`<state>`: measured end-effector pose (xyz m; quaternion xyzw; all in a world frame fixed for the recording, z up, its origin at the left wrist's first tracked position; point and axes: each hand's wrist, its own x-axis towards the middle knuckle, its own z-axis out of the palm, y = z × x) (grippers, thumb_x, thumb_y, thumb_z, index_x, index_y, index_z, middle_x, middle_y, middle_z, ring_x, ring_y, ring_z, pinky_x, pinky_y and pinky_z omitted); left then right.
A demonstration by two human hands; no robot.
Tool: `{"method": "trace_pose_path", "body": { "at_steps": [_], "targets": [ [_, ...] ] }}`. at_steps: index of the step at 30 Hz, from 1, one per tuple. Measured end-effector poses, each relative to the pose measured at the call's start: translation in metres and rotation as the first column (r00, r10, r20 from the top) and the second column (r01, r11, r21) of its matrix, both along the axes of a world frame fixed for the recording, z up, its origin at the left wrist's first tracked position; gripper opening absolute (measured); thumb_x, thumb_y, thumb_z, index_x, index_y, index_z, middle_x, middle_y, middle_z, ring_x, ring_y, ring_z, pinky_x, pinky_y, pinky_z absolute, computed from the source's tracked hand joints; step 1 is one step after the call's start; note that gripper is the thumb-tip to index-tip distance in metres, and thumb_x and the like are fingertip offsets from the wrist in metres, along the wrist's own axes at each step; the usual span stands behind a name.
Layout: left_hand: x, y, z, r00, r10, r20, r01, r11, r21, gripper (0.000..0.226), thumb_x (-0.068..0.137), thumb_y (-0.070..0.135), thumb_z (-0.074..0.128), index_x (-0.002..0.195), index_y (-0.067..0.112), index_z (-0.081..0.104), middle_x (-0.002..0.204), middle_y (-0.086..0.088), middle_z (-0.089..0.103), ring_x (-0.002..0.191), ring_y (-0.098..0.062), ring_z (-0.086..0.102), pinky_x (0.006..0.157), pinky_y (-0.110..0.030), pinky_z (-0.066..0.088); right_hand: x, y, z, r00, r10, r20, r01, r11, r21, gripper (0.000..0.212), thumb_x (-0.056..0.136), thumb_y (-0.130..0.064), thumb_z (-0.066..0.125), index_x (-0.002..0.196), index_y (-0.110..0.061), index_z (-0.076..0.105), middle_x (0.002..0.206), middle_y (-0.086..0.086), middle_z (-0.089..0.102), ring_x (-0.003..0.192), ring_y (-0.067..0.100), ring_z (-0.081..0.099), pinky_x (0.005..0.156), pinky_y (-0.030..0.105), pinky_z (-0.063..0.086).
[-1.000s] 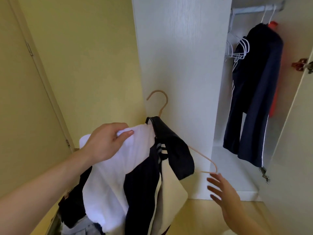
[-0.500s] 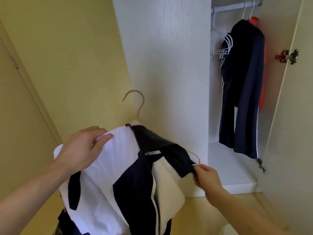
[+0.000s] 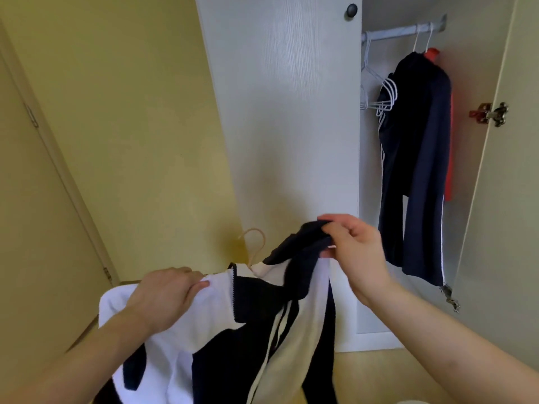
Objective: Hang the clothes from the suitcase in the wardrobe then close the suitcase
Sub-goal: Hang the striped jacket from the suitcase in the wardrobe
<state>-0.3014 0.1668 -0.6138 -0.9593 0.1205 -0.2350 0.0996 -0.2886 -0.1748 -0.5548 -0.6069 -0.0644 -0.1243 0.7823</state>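
A navy, white and cream jacket (image 3: 221,325) hangs on a beige hanger (image 3: 254,243) in front of me, below the middle of the view. My left hand (image 3: 163,295) grips its white left shoulder. My right hand (image 3: 350,252) pinches the dark navy right shoulder and holds it lifted above the hanger's arm, which is hidden. The wardrobe (image 3: 373,199) stands open at the right, with a rail (image 3: 402,32) near the top. The suitcase is out of view.
Dark navy trousers (image 3: 414,170) and a red garment (image 3: 449,158) hang from the rail, with several empty white hangers (image 3: 379,97) to their left. The closed wardrobe door (image 3: 285,126) is straight ahead, the open door (image 3: 501,199) at the right. A yellow wall fills the left.
My right hand reached the hanger's right end, took the navy shoulder and lifted it up and over. The jacket and hanger dropped lower in view as my head tilted up.
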Motion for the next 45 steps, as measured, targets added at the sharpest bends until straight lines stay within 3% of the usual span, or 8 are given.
{"method": "trace_pose_path", "body": {
  "at_steps": [5, 11, 17, 23, 27, 37, 41, 45],
  "targets": [
    [0.008, -0.023, 0.008, 0.987, 0.16, 0.011, -0.152, 0.957, -0.247, 0.047, 0.102, 0.056, 0.029, 0.068, 0.025, 0.042, 0.062, 0.006, 0.052, 0.064, -0.019, 0.051, 0.055, -0.033, 0.032, -0.061, 0.056, 0.016, 0.875, 0.479, 0.068, -0.44, 0.847, -0.298, 0.022, 0.09, 0.0, 0.058, 0.091, -0.018, 0.072, 0.084, 0.005, 0.075, 0.071, 0.019, 0.067, 0.066, 0.033, 0.057],
    [0.006, -0.032, 0.032, 0.99, 0.116, 0.085, -0.053, 0.844, -0.534, 0.052, 0.102, 0.051, 0.042, 0.063, 0.017, 0.036, 0.047, 0.002, 0.038, 0.05, -0.019, 0.037, 0.05, -0.031, 0.031, -0.065, 0.044, -0.035, 0.738, 0.653, -0.168, -0.396, 0.218, -0.892, 0.036, 0.092, -0.023, 0.067, 0.124, -0.038, 0.061, 0.115, -0.011, 0.069, 0.099, 0.006, 0.067, 0.087, 0.016, 0.053],
    [-0.002, -0.032, 0.057, 0.99, 0.054, 0.131, 0.031, 0.819, -0.573, 0.048, 0.095, 0.062, 0.035, 0.064, 0.024, 0.033, 0.05, 0.004, 0.031, 0.051, -0.016, 0.027, 0.051, -0.031, 0.03, -0.026, -0.006, -0.003, 0.932, 0.222, 0.285, 0.056, 0.69, -0.721, 0.026, 0.092, -0.024, 0.069, 0.108, -0.044, 0.065, 0.102, -0.023, 0.067, 0.096, 0.004, 0.064, 0.077, 0.017, 0.053],
    [-0.002, -0.05, 0.082, 0.987, -0.013, 0.158, 0.11, 0.773, -0.625, 0.051, 0.1, 0.049, 0.049, 0.062, 0.02, 0.03, 0.05, 0.005, 0.024, 0.051, -0.015, 0.025, 0.051, -0.031, 0.024, 0.047, -0.044, 0.021, 0.958, 0.141, 0.249, 0.174, 0.406, -0.897, 0.021, 0.1, -0.046, 0.051, 0.119, -0.039, 0.06, 0.115, -0.026, 0.062, 0.109, 0.0, 0.056, 0.102, 0.031, 0.045],
    [0.005, -0.054, 0.087, 0.99, -0.014, 0.141, 0.106, 0.734, -0.67, 0.053, 0.1, 0.046, 0.051, 0.063, 0.015, 0.03, 0.051, 0.007, 0.023, 0.052, -0.013, 0.024, 0.053, -0.032, 0.026, 0.059, -0.056, 0.022, 0.964, 0.193, 0.186, 0.073, 0.476, -0.876, 0.033, 0.104, -0.04, 0.046, 0.078, -0.025, 0.059, 0.063, -0.015, 0.052, 0.059, 0.004, 0.044, 0.066, 0.029, 0.044],
    [0.016, -0.065, 0.09, 0.99, -0.134, 0.041, 0.113, 0.595, -0.796, 0.044, 0.101, 0.045, 0.046, 0.07, 0.015, 0.043, 0.06, 0.009, 0.041, 0.061, -0.012, 0.035, 0.062, -0.032, 0.035, 0.041, -0.064, 0.021, 0.948, 0.231, 0.22, 0.061, 0.545, -0.836, 0.04, 0.104, -0.035, 0.049, 0.068, -0.018, 0.045, 0.058, -0.01, 0.035, 0.058, 0.006, 0.032, 0.058, 0.025, 0.031],
    [0.05, -0.071, 0.095, 0.979, -0.186, -0.087, 0.016, 0.493, -0.87, 0.013, 0.085, 0.035, 0.059, 0.077, 0.026, 0.065, 0.098, 0.003, 0.074, 0.089, -0.019, 0.061, 0.088, -0.04, 0.047, 0.028, -0.053, 0.028, 0.929, 0.28, 0.244, 0.066, 0.521, -0.851, 0.038, 0.104, -0.034, 0.049, 0.073, -0.012, 0.047, 0.06, -0.009, 0.037, 0.059, 0.005, 0.033, 0.059, 0.025, 0.032],
    [0.054, -0.09, 0.109, 0.931, -0.349, -0.106, 0.102, 0.528, -0.843, 0.047, 0.074, 0.055, 0.056, 0.071, 0.008, 0.057, 0.062, 0.005, 0.053, 0.069, -0.011, 0.045, 0.072, -0.033, 0.037, 0.022, -0.052, 0.03, 0.93, 0.265, 0.256, 0.062, 0.571, -0.819, 0.036, 0.103, -0.029, 0.051, 0.075, -0.007, 0.05, 0.061, -0.007, 0.036, 0.06, 0.007, 0.031, 0.058, 0.025, 0.031]
  ]
}}
